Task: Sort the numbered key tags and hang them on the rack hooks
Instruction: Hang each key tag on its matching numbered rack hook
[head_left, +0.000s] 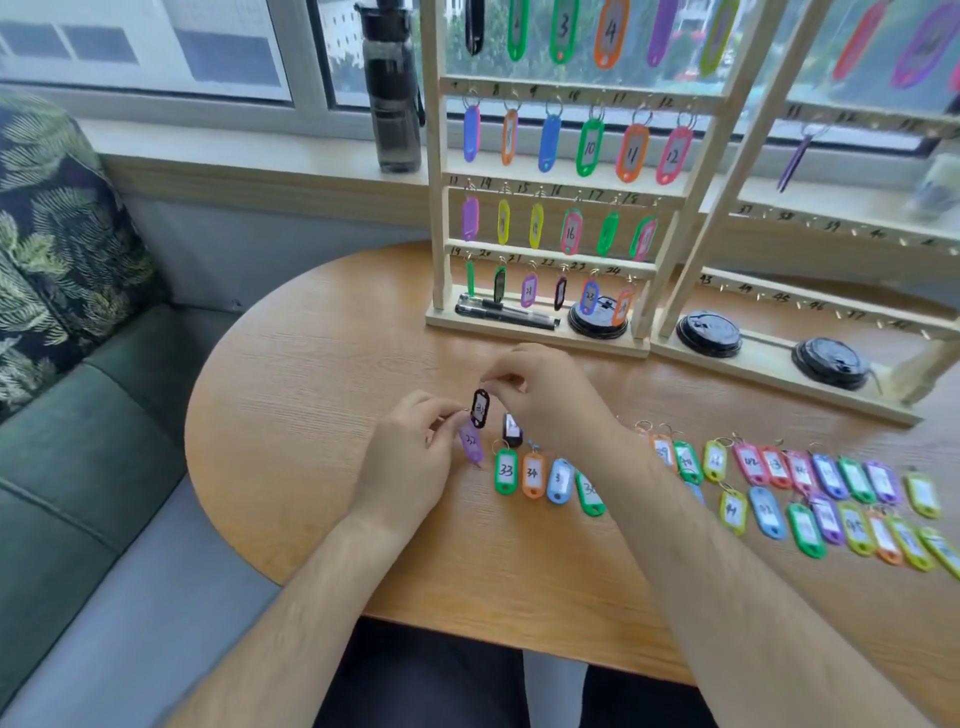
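Black tag (480, 408): hangs upright just above the table, near its front middle, and its number is too blurred to read. The right hand (545, 400) pinches its top end between thumb and forefinger, with the other fingers curled in. The tag's lower end overlaps the top of the purple tag (471, 442).

Purple tag, marked 32: tilted, lower tip on or just off the wood. The left hand (410, 462) pinches its upper end at the ring, fingertips pressed together. The 2 hands are nearly touching.

Just right of these a second black tag (512, 430) lies on the table, partly behind the right hand. In front of it is a row lying flat: green 33 (506, 472), orange 34 (533, 474), a light blue tag (560, 480), then a green tag (590, 493) half under the right forearm.

Further right, past the forearm, are 2 loose rows of mixed-colour tags (831, 493), most numbers blurred.

Table (311, 415): round, wood grain.

Near rack (439, 208): wooden, standing at the table's far edge. The rows numbered 7–12, 13–18 and 19–24 each carry hanging tags, with more in the top row. Black pens (509, 314) and a black lid (597, 325) lie on its base.

Second rack (727, 156), to its right: 1 purple tag (795, 161) hangs there, and 2 black lids (709, 335) sit on the base.

Dark water bottle (392, 88) on the sill. Green sofa (78, 467) to the left, with a leaf-print cushion (52, 234).
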